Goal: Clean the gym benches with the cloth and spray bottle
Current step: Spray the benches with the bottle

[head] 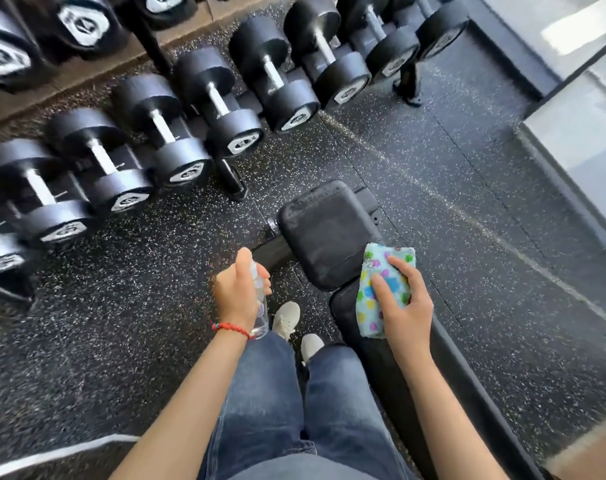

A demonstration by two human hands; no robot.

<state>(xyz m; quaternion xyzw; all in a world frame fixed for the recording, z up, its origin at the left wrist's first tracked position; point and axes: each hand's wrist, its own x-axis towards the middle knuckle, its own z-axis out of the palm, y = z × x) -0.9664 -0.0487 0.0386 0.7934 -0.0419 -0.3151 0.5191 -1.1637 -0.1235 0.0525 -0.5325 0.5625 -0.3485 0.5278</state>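
Observation:
A black padded gym bench (pixel 324 230) stands in the middle, its square seat pad ahead of me and its long back pad (pixel 381 362) running toward my right leg. My right hand (pixel 403 306) presses a folded light-blue cloth (pixel 381 289) with coloured flower prints onto the gap between the two pads. My left hand (pixel 241 289) holds a small clear spray bottle (pixel 261 317) upright, just left of the bench and above the floor. A red bead bracelet is on my left wrist.
A rack of black dumbbells (pixel 204 109) runs across the left and top. Speckled black rubber floor (pixel 468 202) surrounds the bench. A grey wall or mirror base (pixel 578 140) is at the right. My jeans and light shoes (pixel 287 320) stand beside the bench.

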